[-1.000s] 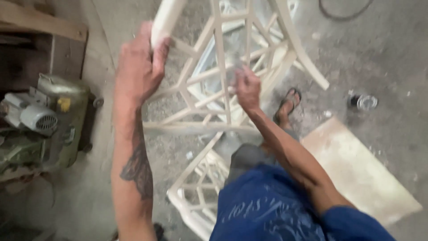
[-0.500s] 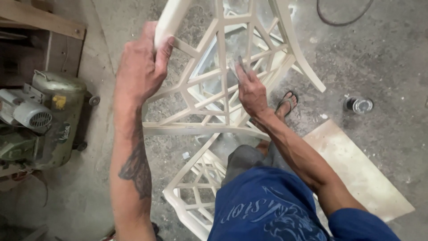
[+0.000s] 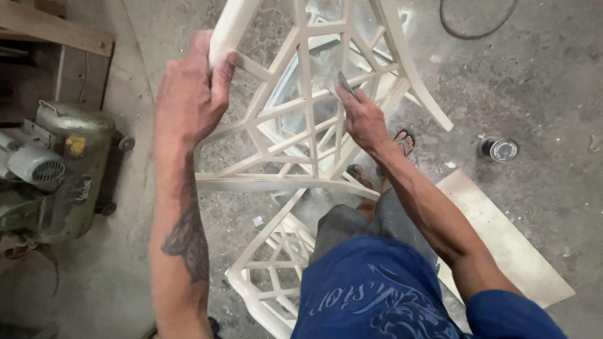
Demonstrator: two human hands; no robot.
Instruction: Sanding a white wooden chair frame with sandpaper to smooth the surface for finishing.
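- A small round tin (image 3: 497, 149) is seen right of the chair frame (image 3: 301, 125), on the floor.
- The frame's rail is gripped by the left hand (image 3: 188, 94).
- A grey scrap (image 3: 342, 81) (sandpaper, perhaps) is pinched by the right hand (image 3: 364, 119), now higher on the lattice than before.

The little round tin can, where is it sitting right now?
In the head view the small tin can stands on the concrete floor at the right, just beyond the pale board's far corner and right of the chair frame.

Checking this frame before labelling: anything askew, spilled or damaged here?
Nothing looks damaged. The cream lattice chair frame is tilted off the floor, but the left hand grips its rail while the right hand presses a small grey pad to a slat. Pale dust lies on the concrete floor.
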